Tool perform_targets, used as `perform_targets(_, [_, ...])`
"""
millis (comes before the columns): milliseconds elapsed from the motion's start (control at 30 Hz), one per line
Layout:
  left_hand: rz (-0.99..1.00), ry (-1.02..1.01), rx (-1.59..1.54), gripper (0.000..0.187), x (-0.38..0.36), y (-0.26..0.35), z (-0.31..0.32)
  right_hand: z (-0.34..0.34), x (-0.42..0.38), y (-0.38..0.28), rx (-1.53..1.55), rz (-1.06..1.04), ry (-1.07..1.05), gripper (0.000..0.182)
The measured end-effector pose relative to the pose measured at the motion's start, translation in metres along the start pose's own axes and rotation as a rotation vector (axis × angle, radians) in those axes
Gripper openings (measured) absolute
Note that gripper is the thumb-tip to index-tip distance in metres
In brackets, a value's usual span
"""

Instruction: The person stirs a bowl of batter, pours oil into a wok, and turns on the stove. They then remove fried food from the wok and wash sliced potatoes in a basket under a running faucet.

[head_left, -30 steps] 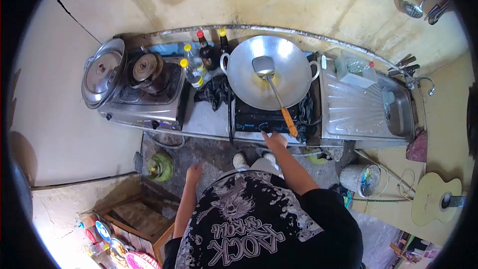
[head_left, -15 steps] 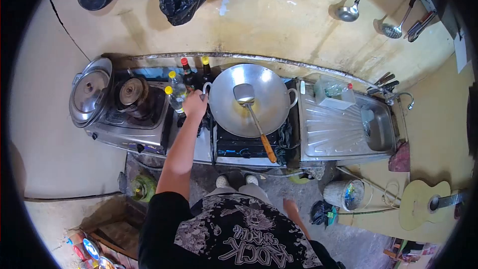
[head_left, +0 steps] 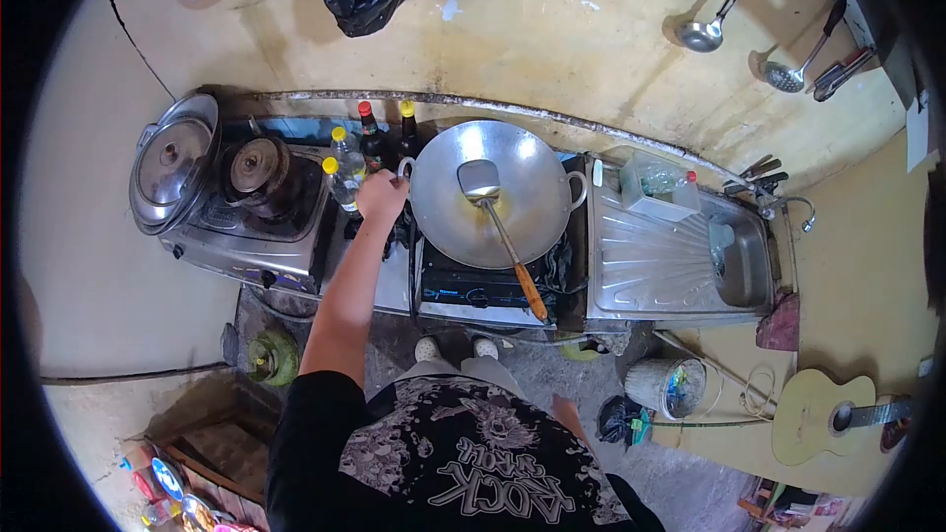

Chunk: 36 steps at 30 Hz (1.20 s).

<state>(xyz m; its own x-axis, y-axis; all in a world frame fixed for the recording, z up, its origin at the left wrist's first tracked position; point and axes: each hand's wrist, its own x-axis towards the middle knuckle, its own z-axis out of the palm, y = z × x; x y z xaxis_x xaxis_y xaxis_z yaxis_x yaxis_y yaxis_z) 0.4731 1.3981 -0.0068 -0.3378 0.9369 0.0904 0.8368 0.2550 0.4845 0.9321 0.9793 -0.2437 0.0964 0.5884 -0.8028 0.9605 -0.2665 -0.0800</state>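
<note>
My left hand (head_left: 382, 195) reaches over the counter to the left rim of a large steel wok (head_left: 532, 167), right beside the wok's left handle and two clear bottles with yellow caps (head_left: 341, 175). Its fingers are curled; I cannot make out what, if anything, they grip. A spatula (head_left: 498, 227) with an orange handle lies in the wok, handle sticking out over the black stove (head_left: 473, 288). My right hand (head_left: 565, 411) hangs low by my hip, mostly hidden behind my shirt.
Two dark sauce bottles (head_left: 372, 143) stand behind the hand. To the left, a lidded pot (head_left: 172, 163) and a kettle (head_left: 256, 167) sit on a steel stove. A sink (head_left: 734, 261) lies to the right. On the floor stand a green gas cylinder (head_left: 271, 355) and a bucket (head_left: 670, 384).
My left arm rose from my side to the wok's left rim. My right hand left the stove front and dropped to my hip. The wok and spatula stayed put.
</note>
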Motion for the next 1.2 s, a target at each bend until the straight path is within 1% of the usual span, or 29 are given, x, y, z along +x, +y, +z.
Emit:
perform_targets(67, [-0.016, -0.006, 0.009, 0.025, 0.005, -0.001, 0.005, -0.018, 0.012, -0.016, 0.053, 0.027, 0.06, 0.049])
perform_targets(167, [-0.007, -0.008, 0.048, 0.025, 0.008, 0.001, 0.007, -0.036, 0.019, -0.036, 0.256, 0.076, 0.222, 0.04])
perform_targets(233, [0.007, 0.004, 0.049, 0.024, 0.01, 0.004, 0.004, -0.049, 0.018, -0.044, 0.334, 0.093, 0.161, 0.046])
perform_targets(267, [-0.014, -0.023, 0.023, 0.025, 0.012, 0.003, 0.005, -0.052, 0.015, -0.047, 0.375, 0.103, 0.13, 0.049])
perform_targets(367, [-0.007, -0.015, 0.06, 0.025, 0.011, 0.005, 0.001, -0.056, 0.004, -0.054, 0.3, 0.11, 0.151, 0.049])
perform_targets(467, [-0.025, -0.01, 0.035, 0.026, 0.003, 0.003, 0.0, -0.055, -0.021, -0.053, 0.113, 0.026, 0.191, 0.045])
perform_targets(500, [-0.026, -0.011, 0.021, 0.026, 0.001, 0.0, 0.0, -0.05, -0.021, -0.051, 0.106, -0.013, 0.197, 0.041])
perform_targets(567, [-0.037, -0.029, 0.007, 0.026, 0.0, 0.0, -0.004, -0.001, 0.004, -0.012, 0.09, -0.09, 0.204, 0.033])
perform_targets(667, [-0.043, -0.013, -0.044, 0.025, 0.0, -0.006, 0.001, 0.056, 0.018, 0.025, -0.087, -0.176, 0.312, 0.022])
perform_targets(700, [-0.043, 0.003, -0.07, 0.024, 0.002, -0.007, 0.003, 0.076, 0.015, 0.036, -0.087, -0.199, 0.337, 0.022])
perform_targets(733, [-0.069, -0.097, -0.098, 0.029, 0.001, -0.007, -0.003, 0.068, 0.006, 0.031, -0.093, -0.226, 0.366, 0.022])
perform_targets(767, [-0.056, -0.016, -0.118, 0.032, -0.003, -0.005, -0.008, 0.061, -0.004, 0.025, -0.129, -0.134, 0.176, 0.027])
perform_targets(800, [-0.044, 0.066, -0.136, 0.035, -0.014, -0.003, -0.013, 0.048, -0.022, 0.011, -0.165, -0.041, -0.015, 0.033])
perform_targets(833, [-0.034, 0.147, -0.153, 0.039, -0.025, -0.003, -0.017, 0.053, -0.03, 0.01, -0.15, -0.094, 0.021, 0.028])
perform_targets(867, [-0.06, 0.12, -0.231, 0.048, -0.034, -0.006, -0.021, 0.067, -0.034, 0.016, -0.137, -0.146, 0.056, 0.024])
perform_targets(900, [-0.012, 0.237, -0.277, 0.044, -0.046, -0.016, -0.015, 0.067, -0.038, 0.014, -0.169, -0.214, 0.075, 0.022])
perform_targets(967, [0.035, 0.364, -0.407, 0.039, -0.081, -0.037, -0.016, 0.075, -0.064, 0.014, -0.232, -0.345, 0.096, 0.018])
perform_targets(1067, [-0.111, 0.231, -0.576, 0.036, -0.157, -0.09, -0.011, 0.144, -0.026, 0.06, -0.23, -0.609, 0.183, 0.016])
perform_targets(1100, [-0.108, 0.259, -0.525, 0.035, -0.186, -0.117, -0.001, 0.147, -0.023, 0.067, -0.224, -0.628, 0.167, 0.018])
perform_targets(1133, [-0.102, 0.286, -0.473, 0.035, -0.218, -0.141, 0.003, 0.138, -0.018, 0.066, -0.205, -0.583, 0.119, 0.021])
perform_targets(1200, [-0.164, 0.274, -0.341, 0.033, -0.288, -0.184, 0.002, 0.114, -0.006, 0.066, -0.12, -0.457, 0.02, 0.027])
